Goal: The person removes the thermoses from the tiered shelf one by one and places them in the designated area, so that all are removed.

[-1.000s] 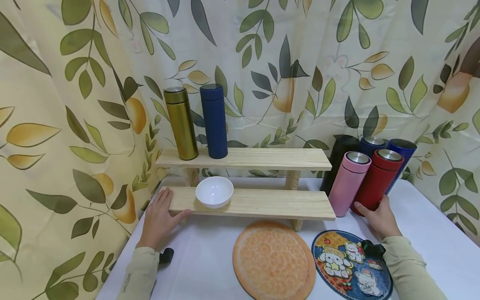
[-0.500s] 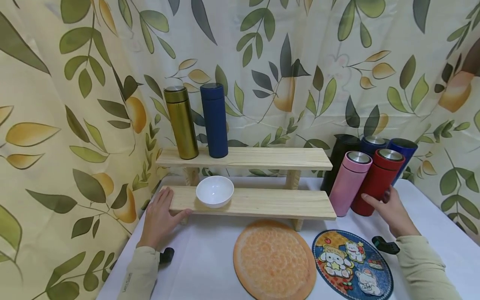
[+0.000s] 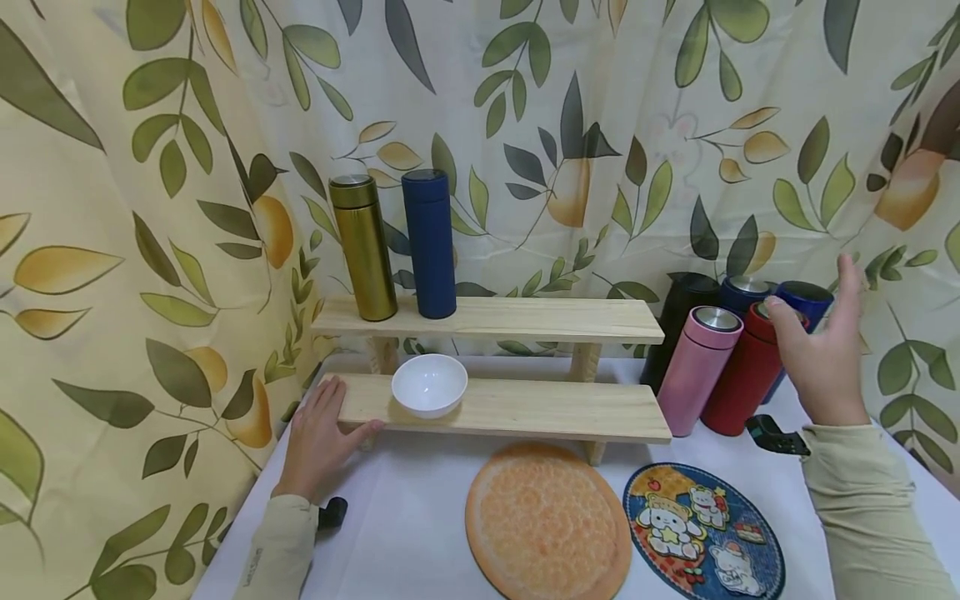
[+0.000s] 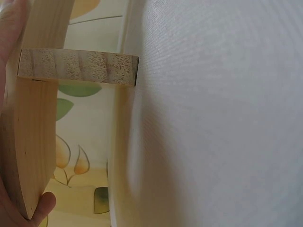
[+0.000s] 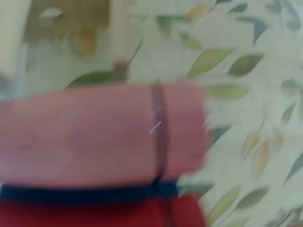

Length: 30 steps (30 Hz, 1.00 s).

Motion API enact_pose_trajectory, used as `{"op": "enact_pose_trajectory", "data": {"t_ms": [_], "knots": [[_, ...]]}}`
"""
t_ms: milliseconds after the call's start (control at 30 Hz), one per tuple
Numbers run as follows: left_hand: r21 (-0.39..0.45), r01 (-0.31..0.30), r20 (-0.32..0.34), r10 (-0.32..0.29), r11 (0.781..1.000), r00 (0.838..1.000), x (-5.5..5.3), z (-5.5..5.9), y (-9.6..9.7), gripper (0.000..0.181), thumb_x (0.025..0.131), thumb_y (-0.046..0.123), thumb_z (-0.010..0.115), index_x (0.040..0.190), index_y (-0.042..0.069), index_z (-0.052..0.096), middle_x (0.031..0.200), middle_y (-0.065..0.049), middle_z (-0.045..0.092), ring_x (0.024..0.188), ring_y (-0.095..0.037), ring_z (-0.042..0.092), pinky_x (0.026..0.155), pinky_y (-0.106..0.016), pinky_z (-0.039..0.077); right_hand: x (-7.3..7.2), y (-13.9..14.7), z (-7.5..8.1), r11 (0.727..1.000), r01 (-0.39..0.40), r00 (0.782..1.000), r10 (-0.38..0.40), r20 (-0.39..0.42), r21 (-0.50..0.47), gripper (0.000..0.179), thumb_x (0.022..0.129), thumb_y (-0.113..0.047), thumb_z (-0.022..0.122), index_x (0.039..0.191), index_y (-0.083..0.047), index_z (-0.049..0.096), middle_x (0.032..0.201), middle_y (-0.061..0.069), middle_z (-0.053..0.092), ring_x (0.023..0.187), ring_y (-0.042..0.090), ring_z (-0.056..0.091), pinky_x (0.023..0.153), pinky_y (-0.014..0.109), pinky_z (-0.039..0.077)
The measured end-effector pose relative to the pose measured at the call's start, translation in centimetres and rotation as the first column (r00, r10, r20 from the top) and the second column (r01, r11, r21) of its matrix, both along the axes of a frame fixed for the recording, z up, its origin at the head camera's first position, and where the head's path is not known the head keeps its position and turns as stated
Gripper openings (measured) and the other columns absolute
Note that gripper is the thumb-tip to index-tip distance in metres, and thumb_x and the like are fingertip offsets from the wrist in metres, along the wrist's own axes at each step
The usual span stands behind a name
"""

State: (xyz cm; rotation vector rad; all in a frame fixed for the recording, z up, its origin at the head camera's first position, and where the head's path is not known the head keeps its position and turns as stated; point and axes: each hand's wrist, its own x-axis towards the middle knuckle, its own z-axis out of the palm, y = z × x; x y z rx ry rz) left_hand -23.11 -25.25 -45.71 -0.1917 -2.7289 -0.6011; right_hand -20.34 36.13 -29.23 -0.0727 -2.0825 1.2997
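My left hand [image 3: 318,433] grips the left end of the lower board of a two-tier wooden shelf [image 3: 540,404]. In the left wrist view a fingertip [image 4: 46,203] curls round the board's end. My right hand [image 3: 828,367] is raised with thumb and fingers spread, holding nothing. It overlaps the red thermos [image 3: 733,383] and a blue thermos [image 3: 806,296] in the head view. Left of the red one leans a pink thermos [image 3: 697,371], large and blurred in the right wrist view. A black thermos [image 3: 678,333] and another blue one [image 3: 742,292] stand behind.
A gold thermos [image 3: 365,250] and a dark blue thermos [image 3: 430,246] stand on the upper board. A white bowl [image 3: 429,385] sits on the lower board. In front lie a round orange-brown mat [image 3: 549,521] and a cartoon-printed mat [image 3: 705,533]. A leaf-patterned curtain [image 3: 540,125] hangs behind.
My right hand has let go of the red thermos's lower part and risen up and right, fingers spreading. The left hand, shelf and bottles have stayed in place.
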Motion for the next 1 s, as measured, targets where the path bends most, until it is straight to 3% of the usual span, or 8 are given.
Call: {"op": "enact_pose_trajectory", "data": {"t_ms": [200, 367, 533, 700, 800, 1000], "knots": [[0.004, -0.007, 0.003, 0.007, 1.0, 1.0, 0.0, -0.1, -0.1, 0.112, 0.092, 0.072, 0.07, 0.162, -0.009, 0.035, 0.169, -0.027, 0.032, 0.159, -0.045, 0.022, 0.12, -0.071, 0.024, -1.1, -3.7, 3.1, 0.994, -0.098, 0.991, 0.103, -0.082, 0.056, 0.085, 0.104, -0.028, 0.055, 0.173, -0.034, 0.007, 0.179, -0.008, -0.004, 0.162, 0.012, -0.007, 0.126, 0.048, -0.01], [0.004, -0.013, 0.013, 0.013, 1.0, 1.0, 0.3, 0.0, -0.1, 0.113, 0.092, 0.073, 0.069, 0.162, -0.009, 0.035, 0.17, -0.027, 0.031, 0.159, -0.045, 0.022, 0.12, -0.071, 0.024, -2.4, -7.6, 4.2, 0.968, -0.246, 0.964, 0.249, -0.093, 0.041, 0.085, 0.105, -0.025, 0.056, 0.174, -0.029, 0.006, 0.18, -0.004, -0.007, 0.162, 0.013, -0.01, 0.126, 0.044, -0.012], [0.013, -0.006, -0.006, 0.006, 1.0, 1.0, 0.3, 0.0, 0.0, 0.112, 0.092, 0.072, 0.071, 0.161, -0.01, 0.037, 0.169, -0.027, 0.032, 0.159, -0.045, 0.023, 0.119, -0.071, 0.025, -4.0, -12.0, 4.3, 0.91, -0.414, 0.906, 0.412, -0.099, 0.001, 0.088, 0.105, -0.023, 0.06, 0.174, -0.024, 0.007, 0.18, -0.002, -0.004, 0.162, 0.013, -0.006, 0.129, 0.044, -0.005], [0.011, -0.005, -0.012, 0.005, 1.0, 1.0, 0.1, -0.2, 0.0, 0.111, 0.092, 0.07, 0.072, 0.16, -0.01, 0.038, 0.169, -0.027, 0.033, 0.158, -0.045, 0.024, 0.119, -0.07, 0.025, -5.8, -16.8, 2.9, 0.834, -0.549, 0.836, 0.546, -0.059, -0.061, 0.089, 0.105, -0.023, 0.063, 0.174, -0.024, 0.008, 0.18, -0.004, 0.0, 0.162, 0.012, -0.006, 0.129, 0.046, -0.002], [0.004, -0.005, 0.003, 0.005, 1.0, 1.0, 0.1, -0.3, -0.2, 0.112, 0.092, 0.071, 0.071, 0.161, -0.01, 0.038, 0.169, -0.027, 0.033, 0.158, -0.045, 0.024, 0.12, -0.07, 0.026, -6.8, -19.5, 2.1, 0.798, -0.596, 0.802, 0.596, -0.019, -0.088, 0.089, 0.105, -0.026, 0.064, 0.174, -0.024, 0.008, 0.179, -0.005, -0.001, 0.162, 0.012, -0.006, 0.13, 0.047, 0.0], [0.005, -0.018, 0.015, 0.018, 1.0, 1.0, 0.0, -0.2, -0.3, 0.114, 0.09, 0.075, 0.071, 0.162, -0.008, 0.038, 0.17, -0.025, 0.032, 0.159, -0.043, 0.022, 0.121, -0.069, 0.025, -8.5, -23.4, 1.7, 0.757, -0.64, 0.759, 0.65, 0.047, -0.133, 0.089, 0.106, -0.032, 0.064, 0.174, -0.027, 0.006, 0.18, -0.006, -0.002, 0.164, 0.019, -0.004, 0.13, 0.05, 0.007]]}}
